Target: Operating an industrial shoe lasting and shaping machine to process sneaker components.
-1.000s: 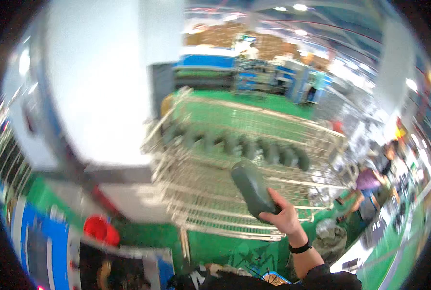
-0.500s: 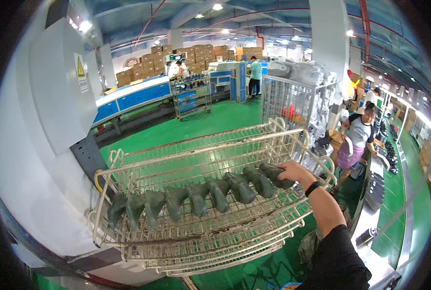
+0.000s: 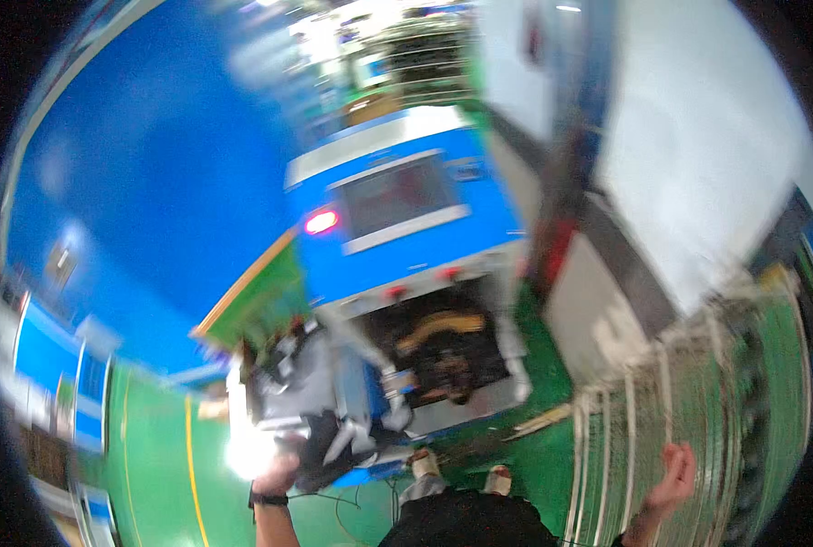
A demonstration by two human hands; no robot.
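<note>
The view is smeared by motion. My left hand (image 3: 277,476), with a dark band at its wrist, is at the lower left beside a bright white glare and a heap of grey and black pieces (image 3: 320,383). Its fingers are too blurred to read, and I cannot tell whether it holds anything. My right hand (image 3: 674,479) is in front of the pale wire rack (image 3: 630,447) at the lower right. Its fingers are loosely bent and apart, with nothing visible in them. Dark shapes (image 3: 751,438) line the rack; their details are blurred.
A blue machine (image 3: 488,205) with a dark panel, a red light (image 3: 321,221) and a dark opening stands ahead. A large blue surface (image 3: 169,164) fills the upper left. A white wall (image 3: 698,137) is at right. My shoes (image 3: 497,479) are on green floor.
My view has swung from the rack and its row of dark green foot-shaped forms to the blue machine. The banded hand, previously on the end form, is off it; the rack now sits at right.
</note>
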